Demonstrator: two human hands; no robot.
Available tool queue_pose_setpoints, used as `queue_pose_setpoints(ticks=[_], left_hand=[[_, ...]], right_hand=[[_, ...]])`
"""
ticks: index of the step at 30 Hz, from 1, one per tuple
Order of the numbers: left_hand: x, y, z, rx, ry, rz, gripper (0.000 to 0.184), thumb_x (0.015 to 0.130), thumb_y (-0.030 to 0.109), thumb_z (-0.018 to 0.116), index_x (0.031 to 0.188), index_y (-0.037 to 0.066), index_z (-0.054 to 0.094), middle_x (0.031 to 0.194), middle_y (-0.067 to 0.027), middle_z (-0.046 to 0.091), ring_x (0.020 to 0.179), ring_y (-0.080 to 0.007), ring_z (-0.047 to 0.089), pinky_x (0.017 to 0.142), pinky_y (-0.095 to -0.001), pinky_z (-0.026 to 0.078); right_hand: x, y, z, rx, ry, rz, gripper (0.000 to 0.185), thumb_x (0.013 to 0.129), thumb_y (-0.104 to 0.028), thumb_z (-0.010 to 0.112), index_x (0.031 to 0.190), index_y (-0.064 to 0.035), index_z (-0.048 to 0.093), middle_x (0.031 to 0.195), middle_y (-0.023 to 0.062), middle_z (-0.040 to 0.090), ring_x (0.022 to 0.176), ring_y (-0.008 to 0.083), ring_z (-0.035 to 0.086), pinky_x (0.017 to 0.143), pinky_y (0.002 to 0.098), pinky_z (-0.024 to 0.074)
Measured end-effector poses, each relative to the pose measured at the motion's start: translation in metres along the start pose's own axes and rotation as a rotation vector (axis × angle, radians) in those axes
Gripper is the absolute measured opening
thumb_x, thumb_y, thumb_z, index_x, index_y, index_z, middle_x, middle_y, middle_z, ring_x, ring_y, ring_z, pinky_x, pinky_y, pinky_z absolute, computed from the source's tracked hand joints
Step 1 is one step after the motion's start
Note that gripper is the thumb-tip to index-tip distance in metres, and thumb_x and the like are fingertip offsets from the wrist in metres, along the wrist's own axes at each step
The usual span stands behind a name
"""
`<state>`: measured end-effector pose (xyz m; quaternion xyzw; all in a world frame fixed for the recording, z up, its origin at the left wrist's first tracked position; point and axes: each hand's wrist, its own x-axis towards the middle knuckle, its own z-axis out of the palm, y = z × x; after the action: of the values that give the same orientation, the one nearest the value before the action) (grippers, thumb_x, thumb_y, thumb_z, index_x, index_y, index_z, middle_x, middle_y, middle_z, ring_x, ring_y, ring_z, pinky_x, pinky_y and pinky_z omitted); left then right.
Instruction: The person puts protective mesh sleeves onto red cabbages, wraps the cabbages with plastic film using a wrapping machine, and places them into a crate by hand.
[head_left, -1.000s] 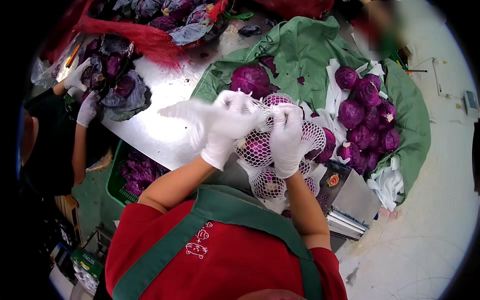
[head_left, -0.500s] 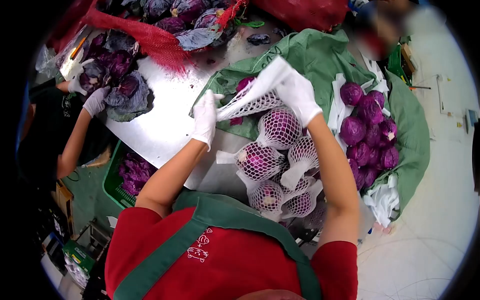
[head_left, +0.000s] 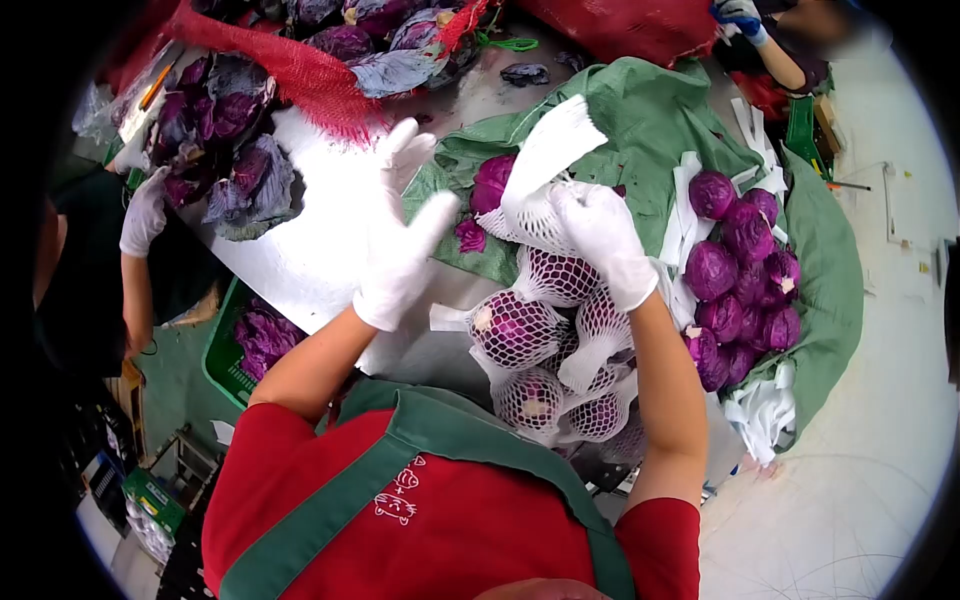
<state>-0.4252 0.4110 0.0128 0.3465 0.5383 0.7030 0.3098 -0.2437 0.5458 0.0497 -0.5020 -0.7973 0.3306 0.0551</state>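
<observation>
My left hand [head_left: 400, 235], in a white glove, is raised over the metal table with its fingers spread and nothing in it. My right hand [head_left: 605, 240], also gloved, grips a white foam net sleeve [head_left: 545, 170], whose loose end sticks up to the left. Just below lie several purple cabbages in white nets [head_left: 515, 328], in a heap close to my apron. A bare purple cabbage [head_left: 492, 184] sits behind the sleeve on the green sack [head_left: 650, 110].
Several bare cabbages [head_left: 740, 270] are piled at the right beside white sleeves [head_left: 765, 405]. A co-worker's gloved hand [head_left: 145, 212] is near leafy cabbages [head_left: 215, 125] at the left. A red mesh sack [head_left: 300, 75], a green crate [head_left: 225, 345] and another person's blue-and-white glove [head_left: 740, 15] also show.
My left hand has let go of the sleeve and opened, moving slightly left. The sleeve now bunches at my right hand. At the left, the co-worker's hand has moved away from the cabbage.
</observation>
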Motion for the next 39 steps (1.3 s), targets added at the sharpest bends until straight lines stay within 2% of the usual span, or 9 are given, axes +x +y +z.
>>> queue_pose_setpoints(ticks=[6,10,13,21,25,27,30,37,39], left_hand=[[-0.003,0.026,0.041,0.534,-0.028,0.48,0.119,0.062,0.031,0.09,0.153,0.005,0.018,0.15,-0.0236,0.023,0.134,-0.0382,0.033,0.11,-0.0449,0.031],[-0.007,0.028,0.027,-0.173,0.036,0.021,0.041,0.091,-0.005,0.061,0.131,0.002,0.051,0.101,-0.0061,0.065,0.085,-0.0115,0.062,0.081,-0.0253,0.053],[-0.005,0.038,0.007,-0.363,0.116,-0.209,0.039,0.093,0.001,0.061,0.131,0.004,0.05,0.104,-0.0115,0.068,0.087,-0.0148,0.066,0.078,-0.029,0.055],[-0.048,0.049,0.022,-1.006,-0.253,-0.776,0.035,0.1,0.033,0.053,0.109,0.0,0.059,0.098,-0.0114,0.067,0.084,-0.0193,0.065,0.075,-0.0332,0.056],[-0.073,0.042,0.06,-0.186,-0.157,-0.176,0.027,0.097,0.026,0.058,0.112,0.007,0.071,0.109,-0.0078,0.058,0.108,-0.018,0.052,0.093,-0.033,0.042],[-0.074,0.055,0.059,0.414,0.09,0.307,0.023,0.086,0.015,0.066,0.106,0.008,0.075,0.12,-0.0132,0.055,0.116,-0.0265,0.047,0.099,-0.0418,0.036],[-0.072,0.04,0.052,0.356,0.173,0.421,0.019,0.088,0.012,0.065,0.104,0.006,0.075,0.109,-0.0131,0.061,0.105,-0.0249,0.055,0.093,-0.0375,0.042],[-0.067,0.023,0.035,-0.638,-0.37,-0.738,0.032,0.097,0.023,0.061,0.123,0.004,0.057,0.094,-0.0028,0.066,0.082,-0.007,0.062,0.075,-0.0235,0.051],[-0.085,0.003,0.024,-0.584,-0.626,-0.911,0.035,0.094,0.018,0.064,0.126,0.006,0.053,0.093,0.0013,0.065,0.076,-0.0046,0.06,0.063,-0.0202,0.048]], right_hand=[[-0.059,-0.033,0.03,-0.458,0.368,-0.379,0.028,0.094,-0.029,0.053,0.077,-0.0092,0.064,0.071,0.0126,0.066,0.058,0.03,0.065,0.052,0.0398,0.0516],[-0.071,-0.014,0.018,-0.053,0.405,-0.196,0.024,0.095,-0.023,0.053,0.09,-0.0066,0.069,0.077,0.0153,0.067,0.065,0.026,0.066,0.061,0.0362,0.0522],[-0.099,-0.018,-0.019,0.934,0.015,0.162,0.025,0.096,-0.019,0.054,0.099,0.0018,0.069,0.083,0.0046,0.07,0.074,0.014,0.063,0.075,0.0269,0.049],[-0.103,0.016,-0.042,0.667,0.302,0.008,0.028,0.097,-0.025,0.059,0.116,-0.0057,0.068,0.097,0.0,0.066,0.083,0.0059,0.056,0.078,0.0212,0.0453],[-0.115,-0.044,0.028,1.158,0.088,-0.327,0.047,0.094,-0.018,0.064,0.137,-0.0021,0.052,0.139,0.0083,0.054,0.122,0.0163,0.053,0.105,0.0288,0.0398],[-0.124,-0.046,0.039,1.256,0.128,-0.261,0.039,0.094,-0.019,0.065,0.128,-0.0006,0.059,0.127,0.0075,0.06,0.114,0.0143,0.055,0.1,0.028,0.0419],[-0.133,-0.031,0.057,1.194,0.114,-0.074,0.015,0.097,-0.017,0.06,0.099,-0.0024,0.063,0.093,0.0015,0.063,0.085,0.0078,0.057,0.082,0.0246,0.0471],[-0.103,0.014,0.033,1.441,0.216,0.054,0.02,0.101,-0.016,0.045,0.102,-0.0014,0.059,0.089,0.0061,0.061,0.084,0.0127,0.059,0.078,0.0287,0.0496],[-0.094,0.034,0.019,0.397,0.282,-0.229,0.02,0.102,-0.017,0.044,0.104,-0.0009,0.056,0.087,0.0061,0.058,0.084,0.0141,0.059,0.078,0.0302,0.0502]])
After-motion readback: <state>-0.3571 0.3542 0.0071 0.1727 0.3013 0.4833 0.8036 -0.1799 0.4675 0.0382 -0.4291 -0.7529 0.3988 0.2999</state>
